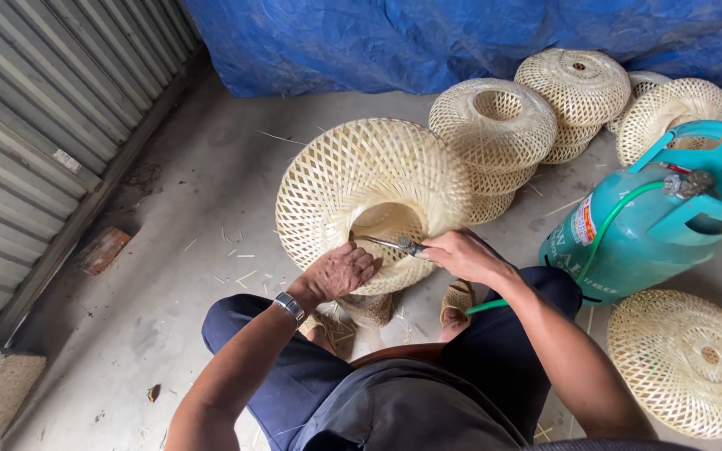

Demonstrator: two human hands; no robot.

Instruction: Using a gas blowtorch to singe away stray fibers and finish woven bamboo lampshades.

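A round woven basket (373,188) of pale bamboo strips, open lattice over a domed body, stands tilted on the concrete floor (202,209) just in front of the person's knees, its round opening turned toward them. The left hand (340,271) rests on the lower rim of that opening, fingers curled over the weave, its grip clenched on the rim. The right hand (461,255) is closed around the handles of small metal scissors (390,244), the blades pointing left across the mouth of the basket, close to the left fingers. A wristwatch (291,306) sits on the left wrist.

Behind the basket, touching it, stand stacks of similar woven baskets (536,117), tighter in weave, with small holes on top. Another one (687,363) lies at the person's right. A teal gas cylinder (653,217) lies tilted beside the right arm, a green hose (603,234) running down from its valve. A blue tarpaulin (461,38) hangs at the back; corrugated metal sheeting (35,125) lines the left, with a brick (104,249) near it.
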